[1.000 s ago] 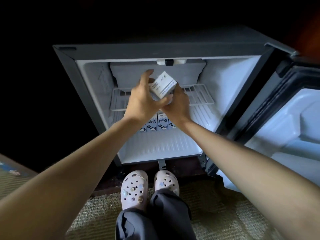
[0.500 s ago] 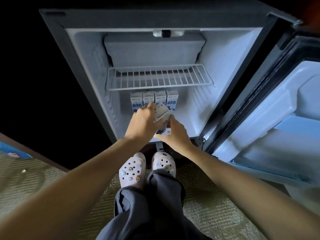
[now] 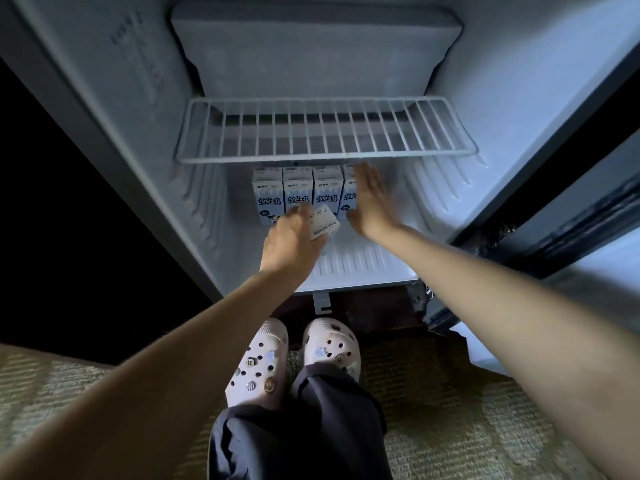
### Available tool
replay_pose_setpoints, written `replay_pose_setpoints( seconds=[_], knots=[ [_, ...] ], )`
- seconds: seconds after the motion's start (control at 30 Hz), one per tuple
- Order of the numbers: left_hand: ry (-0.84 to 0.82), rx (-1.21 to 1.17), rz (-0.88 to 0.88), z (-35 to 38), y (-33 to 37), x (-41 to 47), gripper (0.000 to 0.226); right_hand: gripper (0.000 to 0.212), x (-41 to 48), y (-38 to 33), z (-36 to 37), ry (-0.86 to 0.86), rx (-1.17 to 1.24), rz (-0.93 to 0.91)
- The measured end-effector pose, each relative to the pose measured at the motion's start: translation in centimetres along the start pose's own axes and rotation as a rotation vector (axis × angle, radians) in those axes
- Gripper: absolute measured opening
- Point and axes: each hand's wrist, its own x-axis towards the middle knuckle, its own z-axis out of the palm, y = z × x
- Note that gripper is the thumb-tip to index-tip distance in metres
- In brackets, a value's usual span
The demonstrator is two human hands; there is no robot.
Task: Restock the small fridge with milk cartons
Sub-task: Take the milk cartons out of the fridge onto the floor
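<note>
Pale clogs (image 3: 291,358) on woven matting (image 3: 450,410), nearest the viewer. Left hand (image 3: 292,237) inside the small fridge (image 3: 104,98), fingers (image 3: 304,211) clasped around a tilted milk carton (image 3: 323,223). Right hand (image 3: 370,202) just beside, fingers (image 3: 367,178) spread flat, holding nothing, motion-blurred. Beyond the fingertips, a row of upright cartons (image 3: 298,194) against the back wall. Above these, a bare wire shelf (image 3: 322,133).

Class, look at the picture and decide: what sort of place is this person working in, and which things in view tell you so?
Probably a hotel room or bedroom, not a kitchen. A small fridge sits at floor level, there is woven carpet underfoot, and the person wears casual clogs while putting in milk cartons.
</note>
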Motion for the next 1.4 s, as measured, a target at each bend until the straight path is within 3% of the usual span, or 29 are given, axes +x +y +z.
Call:
replay_pose_setpoints(
  seconds=[0.17, 0.33, 0.47, 0.67, 0.77, 0.83, 1.07, 1.2, 1.4],
  knots=[
    [0.008, -0.002, -0.025, 1.0, -0.5, 1.4, 0.033, 0.085, 1.0, 0.7, 1.1, -0.049, -0.054, 0.03],
    [0.003, -0.001, -0.033, 1.0, -0.6, 1.3, 0.036, 0.078, -0.7, 1.2, 1.9, 0.164, -0.157, -0.072],
    [-0.024, 0.051, -0.013, 1.0, -0.5, 0.8, 0.036, 0.072, -0.9, 0.8, 2.1, 0.285, -0.17, -0.037],
    [-0.031, 0.04, -0.019, 1.1, -0.6, 0.8, 0.037, 0.034, -0.9, 1.0, 2.3, 0.305, -0.259, -0.009],
    [-0.032, 0.026, -0.025, 0.9, -0.7, 0.7, 0.035, 0.027, -1.2, 1.2, 2.1, 0.327, -0.27, -0.06],
    [-0.033, 0.019, -0.03, 0.8, -0.6, 0.2, 0.035, 0.034, -1.9, 1.4, 1.9, 0.251, -0.275, -0.072],
    [-0.018, -0.026, -0.007, -1.7, 1.4, -4.0, 0.033, 0.04, -8.8, -0.1, -0.9, 0.2, -0.089, 0.008],
    [-0.06, 0.014, 0.033, -3.9, 4.0, -8.1, 0.034, 0.021, -14.4, -0.9, -4.3, 0.211, -0.011, 0.114],
    [-0.068, 0.075, 0.139, -7.6, 9.8, -14.1, 0.038, 0.028, -24.7, -1.4, -10.9, 0.201, 0.059, 0.156]
  ],
)
